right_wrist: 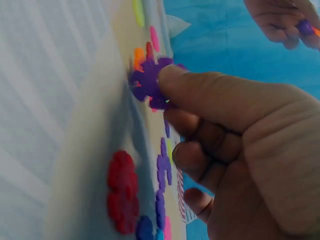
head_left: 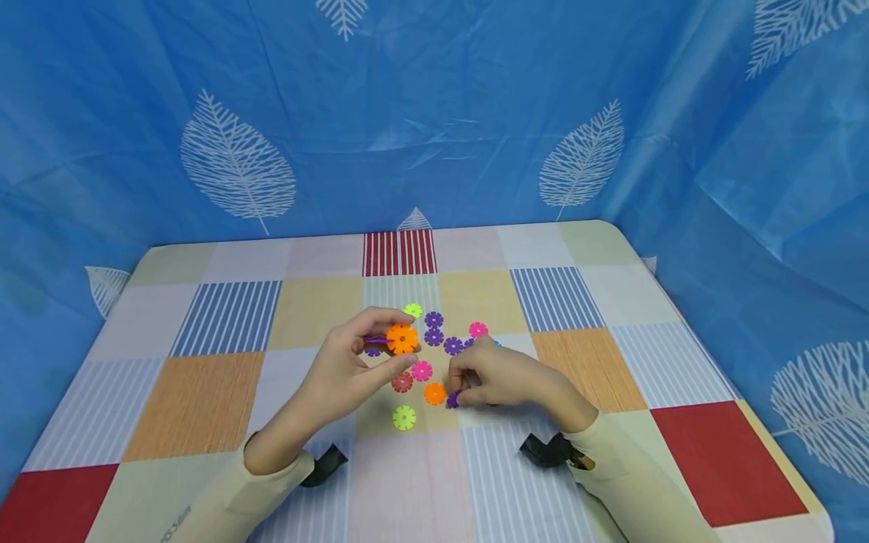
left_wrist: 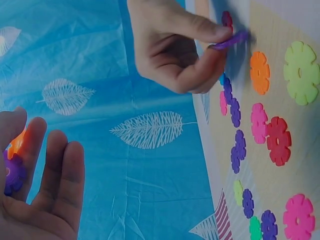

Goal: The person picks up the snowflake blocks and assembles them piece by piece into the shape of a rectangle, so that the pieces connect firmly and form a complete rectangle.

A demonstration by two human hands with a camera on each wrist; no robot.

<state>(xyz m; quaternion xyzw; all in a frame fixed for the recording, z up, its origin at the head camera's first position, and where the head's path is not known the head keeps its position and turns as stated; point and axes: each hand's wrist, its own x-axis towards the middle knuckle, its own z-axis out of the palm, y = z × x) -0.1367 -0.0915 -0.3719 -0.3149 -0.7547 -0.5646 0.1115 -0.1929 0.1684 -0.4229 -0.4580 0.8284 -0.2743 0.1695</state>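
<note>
My left hand is raised above the table and grips an orange notched plastic disc between thumb and fingers. A purple disc sits against it in the same grasp, seen edge-on in the head view; it looks joined to the orange one. My right hand, to the right, pinches another purple disc between thumb and index finger, low over the tabletop. Its other fingers are curled. Near the hands lie an orange disc, a pink disc and a red disc.
A lime disc lies nearest the front. Several purple discs and a pink disc lie farther back. Red discs lie under the right hand. A blue leaf-patterned curtain stands behind the patchwork-covered table.
</note>
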